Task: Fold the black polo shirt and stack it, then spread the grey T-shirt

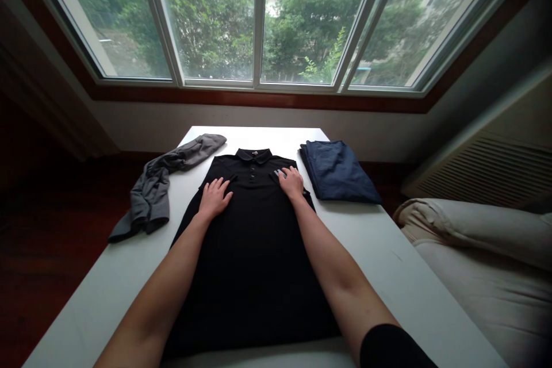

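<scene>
A black polo shirt [259, 259] lies spread on the white table, its collar toward the window and its buttoned placket facing up. Its sleeves are turned in over the chest. My left hand [215, 198] rests on the shirt's left side near a sleeve, fingers spread and gripping nothing. On the opposite side, my right hand [291, 181] lies on the other sleeve, beside a small patch of light stripes. Its fingers are stretched out over the cloth, partly bent, and nothing shows in its grasp.
The white table [397, 270] stands below a wide window [259, 23]. Crumpled grey clothing [159, 184] hangs partly over the table's left edge. Folded navy clothing [340, 171] sits at the right edge. A pale couch [483, 253] stands to the right.
</scene>
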`<state>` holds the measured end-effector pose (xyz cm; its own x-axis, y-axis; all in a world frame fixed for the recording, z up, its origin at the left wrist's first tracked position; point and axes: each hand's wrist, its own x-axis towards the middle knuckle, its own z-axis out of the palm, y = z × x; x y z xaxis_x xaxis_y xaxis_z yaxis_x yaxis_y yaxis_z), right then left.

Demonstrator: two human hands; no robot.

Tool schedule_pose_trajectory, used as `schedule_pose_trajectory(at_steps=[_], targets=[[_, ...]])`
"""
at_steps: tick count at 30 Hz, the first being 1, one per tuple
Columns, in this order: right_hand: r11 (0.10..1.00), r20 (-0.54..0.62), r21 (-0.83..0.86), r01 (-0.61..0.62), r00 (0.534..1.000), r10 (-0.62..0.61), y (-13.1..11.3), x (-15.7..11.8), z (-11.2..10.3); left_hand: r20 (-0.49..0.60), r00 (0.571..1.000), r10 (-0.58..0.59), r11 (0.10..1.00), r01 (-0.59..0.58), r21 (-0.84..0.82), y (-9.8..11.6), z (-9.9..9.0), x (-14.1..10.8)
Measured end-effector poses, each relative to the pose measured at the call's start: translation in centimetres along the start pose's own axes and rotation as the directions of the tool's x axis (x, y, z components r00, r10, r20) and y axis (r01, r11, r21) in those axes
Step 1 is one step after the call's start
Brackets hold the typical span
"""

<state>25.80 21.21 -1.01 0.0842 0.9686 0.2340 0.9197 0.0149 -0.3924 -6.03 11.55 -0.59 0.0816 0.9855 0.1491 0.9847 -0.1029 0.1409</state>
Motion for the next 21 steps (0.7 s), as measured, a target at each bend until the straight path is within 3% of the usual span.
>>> schedule_pose_trajectory(at_steps=[5, 21], targets=[[0.995, 0.029, -0.026, 0.100, 0.995, -0.099, 0.5, -1.2, 0.2, -0.020, 1.000, 0.019, 1.000, -0.018, 0.020, -0.2, 0.4, -0.4], [0.987, 0.017, -0.032, 0.157, 0.988, -0.156, 0.6, -2.1, -0.5, -0.029, 0.999, 0.025, 1.000, -0.025, 0.010, 0.1, -0.2, -1.6]])
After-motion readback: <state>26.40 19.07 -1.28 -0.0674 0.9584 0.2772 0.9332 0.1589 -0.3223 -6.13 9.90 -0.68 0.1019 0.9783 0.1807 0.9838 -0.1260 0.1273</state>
